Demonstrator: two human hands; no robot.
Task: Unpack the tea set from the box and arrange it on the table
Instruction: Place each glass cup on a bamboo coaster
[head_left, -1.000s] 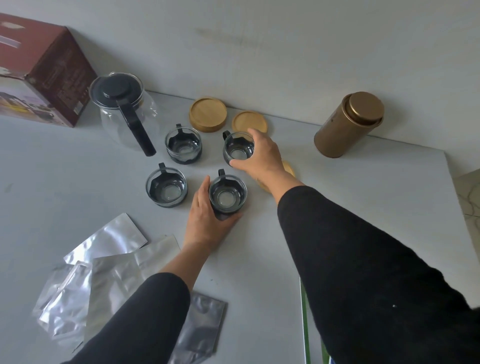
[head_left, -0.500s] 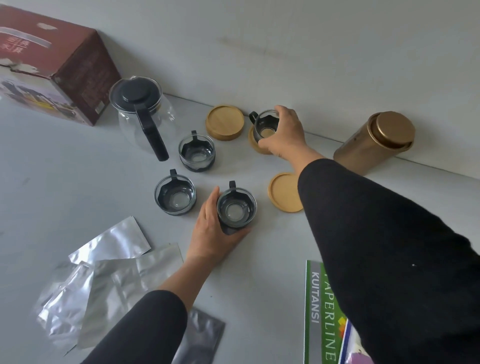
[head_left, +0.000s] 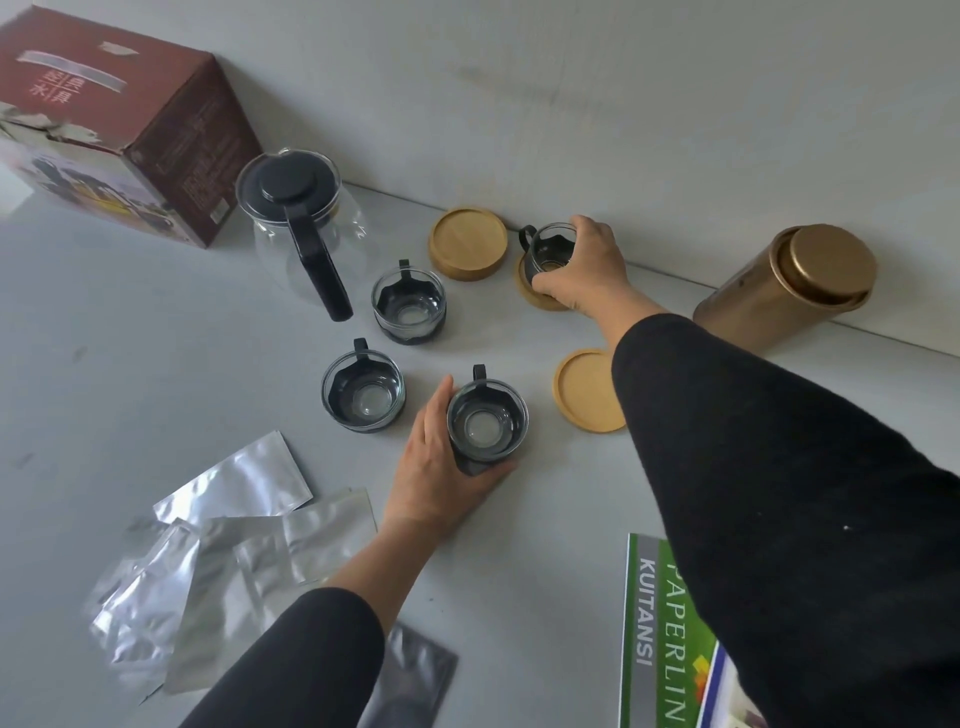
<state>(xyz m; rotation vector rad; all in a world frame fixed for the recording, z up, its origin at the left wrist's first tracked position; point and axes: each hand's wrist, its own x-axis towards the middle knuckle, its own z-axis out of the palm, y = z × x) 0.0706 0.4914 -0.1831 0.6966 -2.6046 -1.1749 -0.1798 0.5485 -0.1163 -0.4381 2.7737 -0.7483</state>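
My right hand (head_left: 584, 273) grips a glass cup with a black holder (head_left: 545, 249) that stands on a bamboo coaster (head_left: 540, 296) near the wall. My left hand (head_left: 441, 473) wraps around another glass cup (head_left: 487, 418) on the bare table. Two more cups (head_left: 409, 304) (head_left: 362, 389) stand between them and the glass teapot with a black lid (head_left: 298, 228). Two free bamboo coasters lie flat, one near the wall (head_left: 467, 243), one at the right (head_left: 587, 389). The red-brown box (head_left: 119, 130) sits at the far left.
A gold tin canister (head_left: 789, 286) stands by the wall on the right. Several silver foil pouches (head_left: 208, 551) lie at the front left. A green booklet (head_left: 670, 639) lies at the front right. The grey table (head_left: 130, 364) meets the wall at the back.
My right hand carried its cup from the middle of the table back onto the coaster by the wall. The left hand stayed on its cup.
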